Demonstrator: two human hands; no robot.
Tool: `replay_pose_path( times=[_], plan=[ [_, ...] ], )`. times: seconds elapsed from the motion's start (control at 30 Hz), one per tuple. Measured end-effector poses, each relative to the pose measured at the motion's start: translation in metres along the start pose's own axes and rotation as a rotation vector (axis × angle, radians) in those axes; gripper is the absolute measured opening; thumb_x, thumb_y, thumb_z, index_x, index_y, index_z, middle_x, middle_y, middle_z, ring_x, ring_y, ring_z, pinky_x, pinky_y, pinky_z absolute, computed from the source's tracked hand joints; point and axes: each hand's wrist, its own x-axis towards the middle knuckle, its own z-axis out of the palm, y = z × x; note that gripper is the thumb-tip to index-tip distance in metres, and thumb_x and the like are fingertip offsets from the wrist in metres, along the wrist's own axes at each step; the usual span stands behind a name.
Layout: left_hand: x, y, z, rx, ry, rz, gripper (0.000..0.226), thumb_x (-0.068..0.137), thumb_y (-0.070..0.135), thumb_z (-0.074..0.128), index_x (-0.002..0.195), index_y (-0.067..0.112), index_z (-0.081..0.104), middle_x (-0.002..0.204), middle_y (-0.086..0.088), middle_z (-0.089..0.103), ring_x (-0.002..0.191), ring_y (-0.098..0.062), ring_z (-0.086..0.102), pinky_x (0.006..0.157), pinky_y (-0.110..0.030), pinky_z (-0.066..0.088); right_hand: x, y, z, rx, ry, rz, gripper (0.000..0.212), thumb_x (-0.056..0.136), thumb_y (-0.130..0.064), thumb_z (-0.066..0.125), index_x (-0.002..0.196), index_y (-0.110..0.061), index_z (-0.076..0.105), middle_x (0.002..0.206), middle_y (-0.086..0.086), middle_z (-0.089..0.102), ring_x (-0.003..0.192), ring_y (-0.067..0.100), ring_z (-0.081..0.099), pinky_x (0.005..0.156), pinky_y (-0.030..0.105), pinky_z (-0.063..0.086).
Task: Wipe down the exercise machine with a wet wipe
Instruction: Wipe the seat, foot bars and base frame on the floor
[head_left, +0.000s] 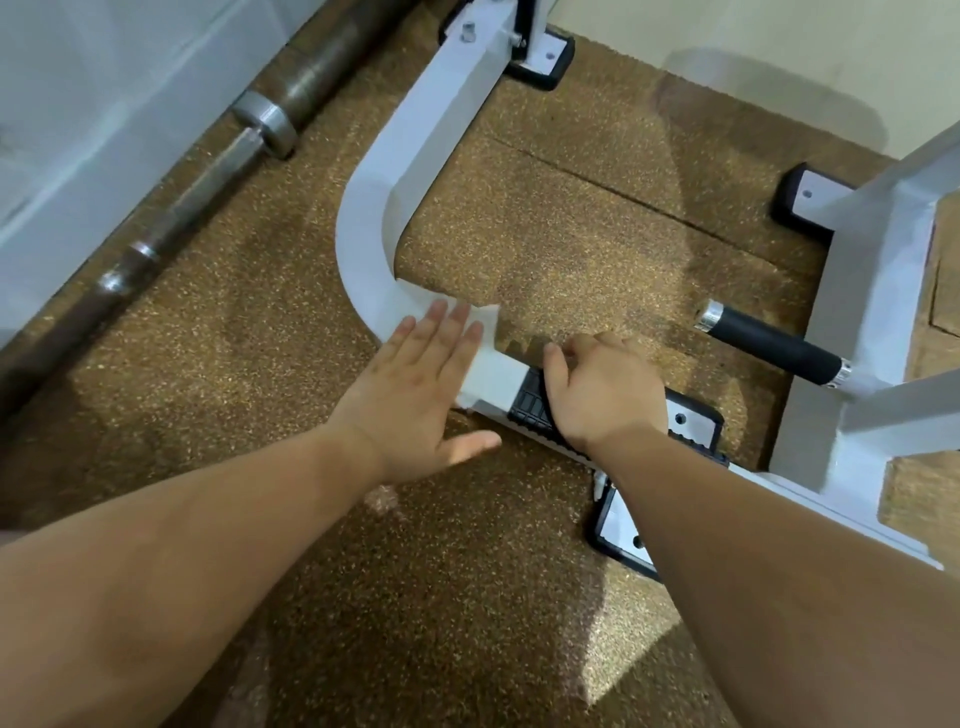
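Observation:
The exercise machine's white base tube (410, 156) curves along the floor from the top centre down to the lower right. My left hand (421, 395) lies flat with straight fingers on a white wet wipe (485, 322), pressing it on the tube just after the bend. My right hand (597, 389) rests beside it on the black ribbed step pad (527, 405) of the tube, its fingers curled over the pad's far edge. Most of the wipe is hidden under my left fingers.
A steel barbell (208, 176) lies on the speckled brown rubber floor (545, 244) at the left along a pale wall panel. A black-gripped handle (774, 343) sticks out from the white upright frame (872, 291) at the right. Black foot plates (540, 57) anchor the frame.

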Motion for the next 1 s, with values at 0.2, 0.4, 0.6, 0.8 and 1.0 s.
replay_pose_path(
  times=[0.2, 0.4, 0.6, 0.8, 1.0],
  plan=[
    [-0.01, 0.036, 0.006, -0.064, -0.012, 0.102, 0.118, 0.082, 0.093, 0.013, 0.156, 0.009, -0.026, 0.16, -0.01, -0.04, 0.146, -0.026, -0.041, 0.125, -0.048, -0.014, 0.0, 0.002, 0.002, 0.006, 0.02, -0.008, 0.051, 0.106, -0.048, 0.029, 0.112, -0.014, 0.067, 0.112, 0.012, 0.065, 0.11, 0.034, 0.053, 0.088, 0.042, 0.043],
    [0.004, -0.002, -0.009, 0.011, -0.069, -0.046, 0.111, 0.083, 0.089, 0.003, 0.151, 0.01, -0.036, 0.157, -0.011, -0.045, 0.145, -0.028, -0.042, 0.125, -0.049, -0.011, -0.002, 0.003, -0.001, 0.044, -0.004, -0.01, 0.048, 0.107, -0.044, 0.029, 0.11, -0.013, 0.065, 0.11, 0.012, 0.064, 0.111, 0.035, 0.051, 0.089, 0.044, 0.044],
    [-0.006, 0.037, 0.001, -0.011, -0.083, 0.121, 0.121, 0.08, 0.095, 0.009, 0.15, 0.005, -0.035, 0.155, -0.012, -0.047, 0.143, -0.028, -0.045, 0.124, -0.05, -0.014, -0.002, 0.0, -0.002, 0.04, 0.006, -0.005, 0.047, 0.106, -0.044, 0.03, 0.11, -0.013, 0.066, 0.11, 0.012, 0.065, 0.11, 0.034, 0.052, 0.087, 0.042, 0.044],
    [0.0, 0.0, -0.006, 0.029, -0.063, -0.009, 0.11, 0.081, 0.09, -0.006, 0.148, 0.009, -0.04, 0.155, -0.011, -0.048, 0.144, -0.028, -0.043, 0.125, -0.05, -0.012, -0.002, 0.002, -0.001, 0.032, -0.008, -0.012, 0.048, 0.106, -0.045, 0.029, 0.112, -0.014, 0.065, 0.11, 0.012, 0.063, 0.109, 0.034, 0.052, 0.081, 0.041, 0.041],
    [-0.003, 0.01, -0.006, 0.01, -0.098, -0.026, 0.117, 0.078, 0.092, -0.007, 0.149, 0.004, -0.035, 0.154, -0.016, -0.047, 0.143, -0.033, -0.043, 0.124, -0.053, -0.013, -0.001, 0.001, -0.001, 0.025, -0.007, -0.02, 0.048, 0.107, -0.045, 0.028, 0.114, -0.014, 0.064, 0.11, 0.01, 0.064, 0.11, 0.033, 0.052, 0.082, 0.041, 0.042]
  ],
)
